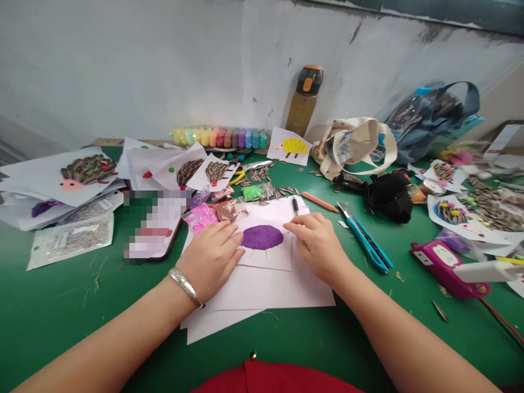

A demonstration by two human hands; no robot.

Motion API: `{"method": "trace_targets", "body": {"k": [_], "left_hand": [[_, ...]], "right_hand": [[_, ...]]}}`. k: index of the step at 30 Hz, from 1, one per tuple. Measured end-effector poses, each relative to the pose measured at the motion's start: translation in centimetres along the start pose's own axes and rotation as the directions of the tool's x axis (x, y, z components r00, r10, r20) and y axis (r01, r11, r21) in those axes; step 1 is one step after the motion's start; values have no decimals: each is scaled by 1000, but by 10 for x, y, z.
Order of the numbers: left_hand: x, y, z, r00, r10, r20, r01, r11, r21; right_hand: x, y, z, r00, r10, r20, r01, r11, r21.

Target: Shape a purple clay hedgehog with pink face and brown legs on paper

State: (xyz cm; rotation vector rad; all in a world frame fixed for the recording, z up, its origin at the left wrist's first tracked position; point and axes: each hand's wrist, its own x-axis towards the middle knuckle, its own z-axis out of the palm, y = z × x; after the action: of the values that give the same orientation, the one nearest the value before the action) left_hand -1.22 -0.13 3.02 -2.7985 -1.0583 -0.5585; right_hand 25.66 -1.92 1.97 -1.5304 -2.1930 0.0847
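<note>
A flattened oval of purple clay [262, 237] sits on a small white sheet [266, 262] with thin pen lines drawn under it. Silver-bangled at the wrist, my left hand [213, 254] lies with fingers stretched out over the sheet's left edge, fingertips by the clay. My right hand [319, 245] is at the sheet's right side, thumb and fingers drawn together near the clay's right tip; whether something small is between them is hidden. A black pen [295, 206] lies just above the right hand. Larger white sheets [262, 292] lie underneath.
Left are a phone [158, 226], a seed packet [71, 240] and seed-hedgehog pictures [88, 169]. Clay packets [204, 215] and sunflower seeds [257, 173] lie behind the hands. Right are an orange stick [320, 202], a blue utility knife [364, 240], a black pouch [388, 196] and a magenta device [448, 267].
</note>
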Motion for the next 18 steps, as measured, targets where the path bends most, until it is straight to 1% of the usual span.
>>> {"method": "trace_targets", "body": {"k": [2, 5, 8, 13, 18], "left_hand": [[-1, 0, 6, 1000, -9, 20, 9, 1000, 1], [-5, 2, 10, 999, -27, 47, 27, 1000, 17], [-8, 3, 10, 998, -27, 52, 26, 1000, 13], [-11, 3, 10, 998, -31, 55, 31, 1000, 4], [-13, 4, 12, 997, -46, 56, 45, 999, 2]], "right_hand": [[2, -12, 3, 998, -26, 56, 27, 999, -20], [6, -23, 5, 993, -10, 114, 15, 999, -43], [8, -25, 3, 989, 6, 150, 3, 998, -55], [11, -27, 0, 989, -24, 145, 37, 996, -87], [23, -38, -3, 963, -75, 257, 113, 984, -136]]}}
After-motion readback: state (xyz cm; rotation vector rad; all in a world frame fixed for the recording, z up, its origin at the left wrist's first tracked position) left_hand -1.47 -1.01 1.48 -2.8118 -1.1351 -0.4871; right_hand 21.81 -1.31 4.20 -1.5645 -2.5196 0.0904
